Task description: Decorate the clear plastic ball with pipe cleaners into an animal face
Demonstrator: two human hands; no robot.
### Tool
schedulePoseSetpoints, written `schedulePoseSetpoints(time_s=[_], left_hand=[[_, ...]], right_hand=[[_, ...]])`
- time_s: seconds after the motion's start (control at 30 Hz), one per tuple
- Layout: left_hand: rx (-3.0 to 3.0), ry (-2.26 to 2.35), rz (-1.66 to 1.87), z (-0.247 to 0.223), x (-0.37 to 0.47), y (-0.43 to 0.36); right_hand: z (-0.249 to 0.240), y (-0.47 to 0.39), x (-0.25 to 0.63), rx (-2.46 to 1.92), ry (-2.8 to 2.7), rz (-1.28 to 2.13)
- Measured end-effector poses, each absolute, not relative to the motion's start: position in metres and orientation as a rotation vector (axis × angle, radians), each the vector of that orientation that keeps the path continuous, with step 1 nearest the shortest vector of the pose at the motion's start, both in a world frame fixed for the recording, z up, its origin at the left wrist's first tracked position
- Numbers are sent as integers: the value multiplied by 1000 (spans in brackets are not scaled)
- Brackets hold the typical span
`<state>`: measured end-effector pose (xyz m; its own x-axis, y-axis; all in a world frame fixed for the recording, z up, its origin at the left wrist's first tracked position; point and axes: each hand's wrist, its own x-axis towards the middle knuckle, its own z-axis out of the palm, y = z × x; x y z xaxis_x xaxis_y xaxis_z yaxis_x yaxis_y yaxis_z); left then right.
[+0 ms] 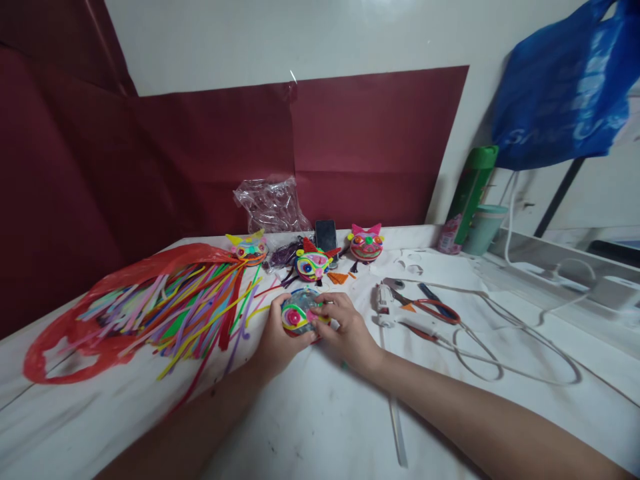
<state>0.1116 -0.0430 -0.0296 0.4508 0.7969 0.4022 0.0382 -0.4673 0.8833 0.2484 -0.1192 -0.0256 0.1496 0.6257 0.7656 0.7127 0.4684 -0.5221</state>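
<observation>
A round grey craft head (299, 316) with a pink eye ringed in white, green and yellow is held just above the table. My left hand (281, 333) wraps round its left side, thumb along the lower edge. The fingers of my right hand (345, 327) are bent and pressed against its right side by a yellow and pink strip; whether they pinch the strip is hard to see. Behind it stand finished-looking animal heads: one blue and pink with red horns (313, 261), one pink with pink ears (366, 244), one with yellow ears (250, 248).
Many coloured fuzzy strips (195, 307) spill from a red plastic bag (75, 363) on the left. A hot glue gun (384, 304), pliers with red handles (430, 308) and a looping white cable (540, 379) lie right. A phone (326, 235) and clear plastic (273, 203) are behind.
</observation>
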Motion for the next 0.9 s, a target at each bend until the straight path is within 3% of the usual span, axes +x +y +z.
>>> schedulePoseSetpoints(time_s=[0.9], left_hand=[[1922,739,1090,-39,110,-38]], right_hand=[[-39,-105,254,-1311,-1294,292]])
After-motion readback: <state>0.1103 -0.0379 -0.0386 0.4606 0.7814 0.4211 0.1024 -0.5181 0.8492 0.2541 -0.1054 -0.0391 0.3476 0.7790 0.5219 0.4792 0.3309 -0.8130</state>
